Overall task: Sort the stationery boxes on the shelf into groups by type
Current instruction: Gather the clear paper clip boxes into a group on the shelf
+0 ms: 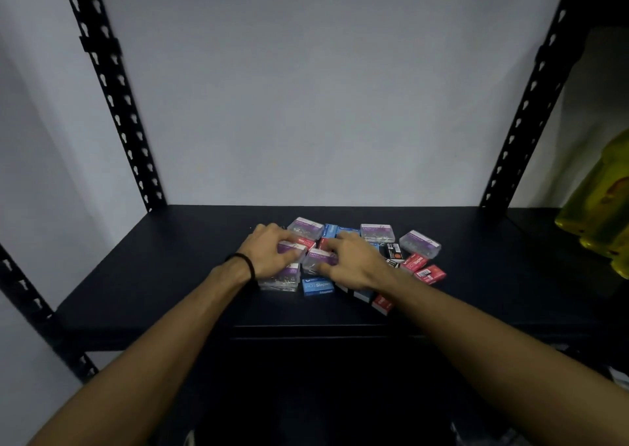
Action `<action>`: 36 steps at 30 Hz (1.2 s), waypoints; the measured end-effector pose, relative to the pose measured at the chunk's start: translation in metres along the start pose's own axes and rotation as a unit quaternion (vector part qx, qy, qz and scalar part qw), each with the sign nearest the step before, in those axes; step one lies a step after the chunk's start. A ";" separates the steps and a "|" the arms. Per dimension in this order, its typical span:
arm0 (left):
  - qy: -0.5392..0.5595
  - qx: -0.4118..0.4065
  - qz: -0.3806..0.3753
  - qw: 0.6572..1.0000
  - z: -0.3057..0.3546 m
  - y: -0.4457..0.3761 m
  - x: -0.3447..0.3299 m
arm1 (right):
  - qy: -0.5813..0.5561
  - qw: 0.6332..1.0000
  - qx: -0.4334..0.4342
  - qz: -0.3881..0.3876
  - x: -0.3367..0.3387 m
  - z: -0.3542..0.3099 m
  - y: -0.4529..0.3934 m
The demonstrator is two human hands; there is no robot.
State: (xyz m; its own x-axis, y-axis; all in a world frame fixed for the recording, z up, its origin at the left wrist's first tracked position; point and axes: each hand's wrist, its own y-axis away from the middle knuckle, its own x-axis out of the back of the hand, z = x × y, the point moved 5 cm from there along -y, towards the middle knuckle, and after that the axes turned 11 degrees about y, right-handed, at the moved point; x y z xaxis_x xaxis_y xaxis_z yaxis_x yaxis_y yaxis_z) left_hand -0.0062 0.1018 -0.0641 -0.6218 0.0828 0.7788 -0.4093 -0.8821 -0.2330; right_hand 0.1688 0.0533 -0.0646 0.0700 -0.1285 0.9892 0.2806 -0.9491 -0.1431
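A jumble of small stationery boxes lies mid-shelf on the black shelf (153, 261). Clear paper clip boxes with purple labels sit at the back (305, 227), back right (377, 232) and far right (419, 244). Blue staple boxes (317, 287) and red staple boxes (430, 274) are mixed among them, with a black box (393, 251). My left hand (270, 253) grips a clear paper clip box (289, 248) that sits on another clear box (279, 280). My right hand (354, 261) closes on a neighbouring clear paper clip box (318, 260). Both arms hide some boxes.
Black perforated uprights stand at the shelf's back left (112, 91) and back right (531, 98). A yellow-green plastic object (602, 207) stands on the shelf at the far right. A grey wall is behind. The shelf's front edge (306, 328) runs below the boxes.
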 end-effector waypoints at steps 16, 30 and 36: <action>0.095 0.093 -0.089 0.987 -0.012 0.000 -0.001 | -0.085 0.994 -0.053 -0.052 0.001 0.006 0.004; 0.139 0.080 -0.016 0.987 -0.019 -0.005 0.002 | -0.095 0.994 -0.051 -0.026 0.007 0.021 -0.005; 0.134 0.071 -0.044 0.987 -0.016 -0.011 0.003 | -0.106 0.993 -0.051 -0.025 0.006 0.026 -0.006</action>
State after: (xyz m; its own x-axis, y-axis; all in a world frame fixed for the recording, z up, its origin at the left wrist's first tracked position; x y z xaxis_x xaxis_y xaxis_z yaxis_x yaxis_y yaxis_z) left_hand -0.0142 0.1195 -0.0686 -0.7504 0.2649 0.6056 -0.3841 -0.9204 -0.0733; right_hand 0.1926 0.0657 -0.0588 0.2613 -0.0279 0.9649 0.1910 -0.9783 -0.0800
